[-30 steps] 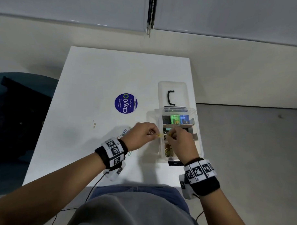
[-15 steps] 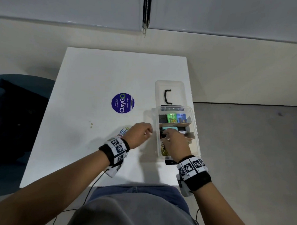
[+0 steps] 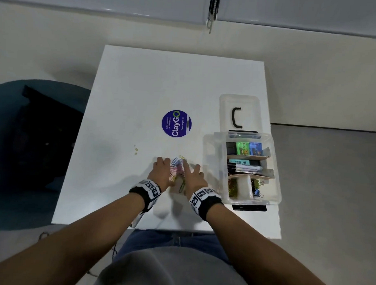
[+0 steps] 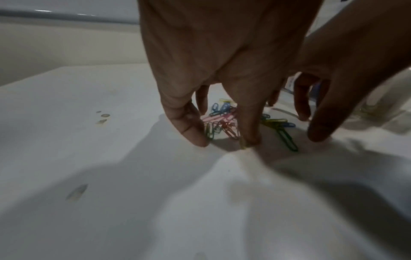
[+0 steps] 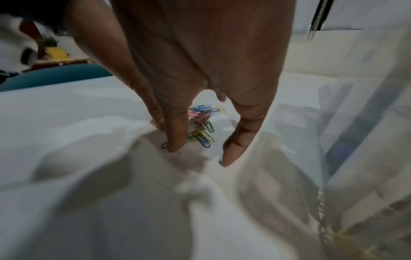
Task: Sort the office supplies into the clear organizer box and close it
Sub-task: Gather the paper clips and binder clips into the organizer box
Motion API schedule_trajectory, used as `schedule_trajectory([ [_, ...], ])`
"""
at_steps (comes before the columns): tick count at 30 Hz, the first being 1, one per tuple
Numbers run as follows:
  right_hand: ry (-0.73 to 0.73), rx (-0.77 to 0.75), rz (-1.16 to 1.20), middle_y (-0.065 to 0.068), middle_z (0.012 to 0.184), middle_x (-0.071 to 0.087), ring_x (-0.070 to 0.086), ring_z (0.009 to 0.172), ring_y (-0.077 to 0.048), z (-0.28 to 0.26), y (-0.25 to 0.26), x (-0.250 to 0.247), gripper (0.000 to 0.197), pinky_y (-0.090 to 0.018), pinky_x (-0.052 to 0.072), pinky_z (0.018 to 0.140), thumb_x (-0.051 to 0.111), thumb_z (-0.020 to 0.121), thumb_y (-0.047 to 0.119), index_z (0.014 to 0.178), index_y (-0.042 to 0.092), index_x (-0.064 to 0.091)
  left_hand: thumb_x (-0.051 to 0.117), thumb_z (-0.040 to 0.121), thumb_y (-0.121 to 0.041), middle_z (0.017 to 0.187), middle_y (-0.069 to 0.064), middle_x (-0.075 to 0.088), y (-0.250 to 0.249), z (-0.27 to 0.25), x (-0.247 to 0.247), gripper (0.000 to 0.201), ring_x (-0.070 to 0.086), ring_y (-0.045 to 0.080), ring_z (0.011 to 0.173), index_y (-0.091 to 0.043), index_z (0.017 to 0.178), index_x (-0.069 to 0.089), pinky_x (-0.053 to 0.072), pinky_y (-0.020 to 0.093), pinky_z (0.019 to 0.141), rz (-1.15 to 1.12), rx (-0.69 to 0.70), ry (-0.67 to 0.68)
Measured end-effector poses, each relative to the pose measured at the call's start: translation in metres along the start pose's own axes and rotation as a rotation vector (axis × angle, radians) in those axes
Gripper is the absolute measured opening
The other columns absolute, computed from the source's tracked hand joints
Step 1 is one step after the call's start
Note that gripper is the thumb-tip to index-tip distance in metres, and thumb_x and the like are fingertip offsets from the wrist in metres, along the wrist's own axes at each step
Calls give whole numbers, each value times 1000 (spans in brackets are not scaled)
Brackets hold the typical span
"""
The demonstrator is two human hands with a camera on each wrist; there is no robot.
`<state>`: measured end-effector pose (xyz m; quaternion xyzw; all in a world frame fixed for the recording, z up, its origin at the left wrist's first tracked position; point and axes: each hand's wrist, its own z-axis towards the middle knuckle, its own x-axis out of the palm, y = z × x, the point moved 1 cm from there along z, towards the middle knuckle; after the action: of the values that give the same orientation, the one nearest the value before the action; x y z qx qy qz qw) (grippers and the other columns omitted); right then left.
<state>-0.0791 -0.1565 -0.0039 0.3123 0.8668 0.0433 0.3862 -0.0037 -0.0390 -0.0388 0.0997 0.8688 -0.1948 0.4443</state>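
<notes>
A pile of coloured paper clips (image 3: 177, 169) lies on the white table (image 3: 142, 87), just left of the clear organizer box (image 3: 276, 166). My left hand (image 3: 161, 163) and right hand (image 3: 191, 170) flank the pile, fingers straight, fingertips down on the table; neither holds anything. In the left wrist view the left hand (image 4: 222, 140) stands over the paper clips (image 4: 222, 121), with the right hand (image 4: 333, 105) beside it. In the right wrist view the right hand (image 5: 200, 151) straddles the paper clips (image 5: 202, 126). The box's lid (image 3: 239, 101) lies open behind it.
The box's compartments hold small coloured packs (image 3: 248, 148), markers (image 3: 243, 166) and binder clips (image 3: 257, 185). A round purple sticker (image 3: 176, 123) sits mid-table, with small stains (image 3: 135, 150) to its left. A teal chair (image 3: 35, 90) stands left of the table.
My right hand has left the organizer box and moved left to the paper clip pile. My left hand has uncurled and come down on the pile's other side.
</notes>
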Motion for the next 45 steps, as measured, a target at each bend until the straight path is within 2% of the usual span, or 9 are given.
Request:
schedule_trajectory([
  [3,-51,-91,15,-14,137,24,42,119,-37,17,9,-1,86,-49,49,91,64,80,14,148,39,16,81,73,-22,127,15,44,8,4,0,69,51,32,111,-8,128,42,45,37,94,-49,61,-6],
  [8,-54,-159,-151,-16,133,33,46,116,-35,28,15,-10,55,-44,51,84,56,83,1,133,12,37,71,82,-17,114,10,52,23,2,-1,36,54,29,104,-10,111,52,48,39,85,-111,163,-20],
  [13,-101,-146,-139,-17,126,43,54,106,-34,32,9,-8,41,-42,50,79,49,87,-3,127,6,42,63,88,-16,107,10,55,24,4,-7,19,55,29,96,-9,104,55,44,36,78,-93,204,13],
  [20,-220,-91,31,-14,116,53,61,96,-34,26,2,-10,29,-38,48,77,49,91,0,119,6,52,60,89,-15,94,5,57,29,6,-13,9,56,26,88,-10,97,59,44,34,76,-89,229,71],
  [26,-364,-65,230,-12,108,61,58,99,-28,12,0,-30,17,-34,45,82,47,97,13,107,6,60,65,82,-6,67,-5,60,38,0,-22,13,61,20,69,-18,80,60,44,23,58,-228,165,125],
  [29,-419,-138,357,-10,97,63,62,88,-28,-4,-4,-45,11,-42,54,81,52,94,12,96,8,62,68,81,-9,70,0,67,36,-9,-33,16,62,18,66,-21,76,59,42,18,54,-293,167,113],
  [33,-496,-235,488,-7,88,65,66,75,-24,-44,-23,-70,4,-41,59,67,57,91,12,91,13,61,75,81,-17,73,4,69,4,-30,-63,12,60,9,61,-14,80,63,49,26,59,-556,224,39],
  [38,-597,-271,635,-6,82,68,67,67,-16,-109,-50,-108,7,-11,52,56,59,94,9,98,8,64,73,81,-14,74,-6,64,-65,-58,-103,11,56,1,63,-18,82,63,46,14,60,-636,403,1],
  [45,-626,-125,613,3,81,69,68,68,-9,-139,-116,-102,5,-19,57,62,59,95,15,97,18,63,71,84,-14,85,0,68,-146,-68,-89,7,61,5,72,-15,88,66,50,14,68,-555,535,127],
])
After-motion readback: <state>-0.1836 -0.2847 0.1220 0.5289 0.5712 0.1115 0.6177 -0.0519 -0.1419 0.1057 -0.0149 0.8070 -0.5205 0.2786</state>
